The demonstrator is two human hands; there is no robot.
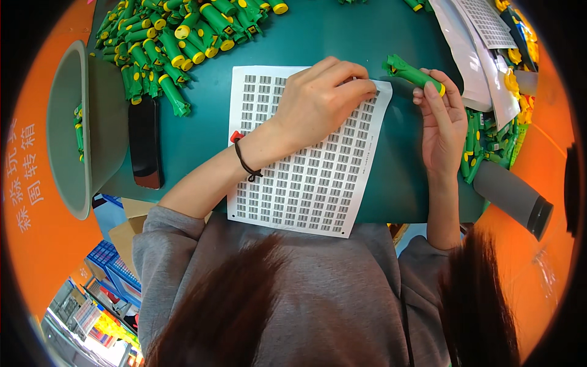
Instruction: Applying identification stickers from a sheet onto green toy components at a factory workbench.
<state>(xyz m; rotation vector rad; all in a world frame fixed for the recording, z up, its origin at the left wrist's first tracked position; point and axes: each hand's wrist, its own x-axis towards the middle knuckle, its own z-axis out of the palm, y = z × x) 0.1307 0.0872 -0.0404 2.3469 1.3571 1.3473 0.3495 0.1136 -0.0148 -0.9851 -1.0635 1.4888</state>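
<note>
Dark hair (220,300) hung by the desk's (342,37) near edge, left hand (327,101) pinching at a sheet (299,189) that tugging could tear, right hand (441,131) holding a green tube (413,73).

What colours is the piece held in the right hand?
The piece in the right hand is green with a yellow end, best seen in the head view.
</note>
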